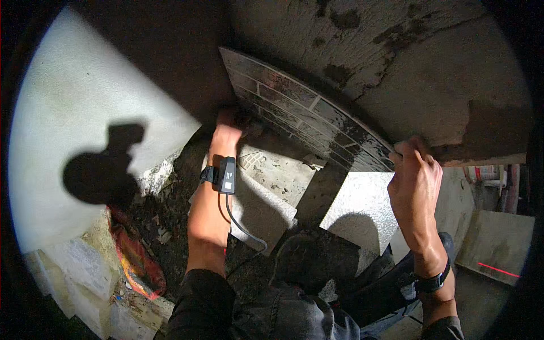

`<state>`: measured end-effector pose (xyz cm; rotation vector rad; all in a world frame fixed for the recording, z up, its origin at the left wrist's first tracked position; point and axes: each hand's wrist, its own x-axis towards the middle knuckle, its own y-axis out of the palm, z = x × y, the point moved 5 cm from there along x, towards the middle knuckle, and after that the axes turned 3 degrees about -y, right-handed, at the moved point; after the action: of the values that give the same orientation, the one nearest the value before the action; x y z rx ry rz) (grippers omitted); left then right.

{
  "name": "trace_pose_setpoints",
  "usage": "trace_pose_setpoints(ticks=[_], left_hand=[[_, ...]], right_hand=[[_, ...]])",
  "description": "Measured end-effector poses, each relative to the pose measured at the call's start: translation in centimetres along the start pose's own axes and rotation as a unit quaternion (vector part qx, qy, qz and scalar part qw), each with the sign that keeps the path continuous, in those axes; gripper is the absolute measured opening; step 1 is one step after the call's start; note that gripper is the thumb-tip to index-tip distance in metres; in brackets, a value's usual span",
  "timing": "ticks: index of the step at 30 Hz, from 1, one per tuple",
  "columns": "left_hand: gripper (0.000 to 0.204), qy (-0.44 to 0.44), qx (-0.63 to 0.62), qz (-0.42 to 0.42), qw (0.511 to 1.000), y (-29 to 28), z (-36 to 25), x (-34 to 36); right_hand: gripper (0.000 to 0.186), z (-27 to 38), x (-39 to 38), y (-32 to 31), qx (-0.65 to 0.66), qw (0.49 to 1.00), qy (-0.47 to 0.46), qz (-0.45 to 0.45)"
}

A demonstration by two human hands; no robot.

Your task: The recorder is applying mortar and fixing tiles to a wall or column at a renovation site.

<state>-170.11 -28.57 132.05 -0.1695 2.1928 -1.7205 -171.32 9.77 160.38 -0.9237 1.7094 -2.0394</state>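
A large tile with a brick pattern and a dark, glossy, blotchy face stands tilted along the rough cement wall. My right hand is closed round the tile's right end, thumb and fingers at its edge. By the tile's lower left corner is my left hand; shadow and blur hide its fingers, so its grip on the tile cannot be made out. A small black device with a cable is strapped to my left wrist. My right wrist wears a dark band.
Pale tiles lie on the floor between my arms, near dark rubble. On the left are a bright white wall, a crumpled orange-red bag and white sheeting. At right, a panel carries a red light line.
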Motion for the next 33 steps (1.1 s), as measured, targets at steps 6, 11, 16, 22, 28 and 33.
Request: trace_pose_setpoints(ticks=[6,11,16,22,28,33], left_hand=[[0.051,-0.029,-0.067,0.009,0.997,0.8,-0.1,-0.6],[0.056,-0.043,-0.229,-0.055,0.971,4.8,3.0,-0.1],[0.053,0.02,-0.178,-0.182,0.967,3.2,1.0,-3.2],[0.052,0.008,-0.216,-0.171,0.961,3.4,2.0,-3.0],[0.051,0.002,-0.257,-0.157,0.953,4.0,2.9,-2.3],[0.047,-0.04,-0.199,-0.091,0.975,3.0,0.1,-2.9]], right_hand=[[0.028,-2.3,-1.5,1.9,-0.057,0.997,-0.055,-0.025],[0.017,0.1,0.1,-0.6,-0.034,0.999,0.007,-0.034],[0.017,-0.6,-0.2,0.5,-0.047,0.998,-0.012,-0.049],[0.017,-0.5,0.2,0.6,-0.043,0.999,-0.009,-0.026],[0.019,-0.6,0.3,0.9,-0.035,0.999,0.0,-0.017],[0.017,-1.2,0.1,0.9,-0.037,0.999,-0.004,-0.033]])
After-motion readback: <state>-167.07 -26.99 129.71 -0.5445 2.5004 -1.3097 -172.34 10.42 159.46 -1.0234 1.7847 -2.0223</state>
